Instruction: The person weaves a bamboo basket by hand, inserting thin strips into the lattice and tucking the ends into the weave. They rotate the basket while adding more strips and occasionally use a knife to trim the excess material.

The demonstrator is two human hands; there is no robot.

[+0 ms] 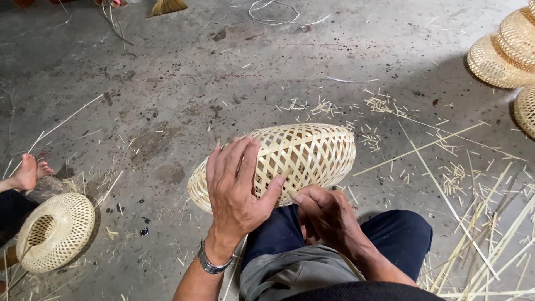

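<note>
Left hand (237,192): bare, a silver metal watch (213,262) on the wrist
Right hand (329,214): bare, nothing worn
Legs: dark blue trousers (401,237)
Torso: grey shirt (292,276), dark hem below
</note>
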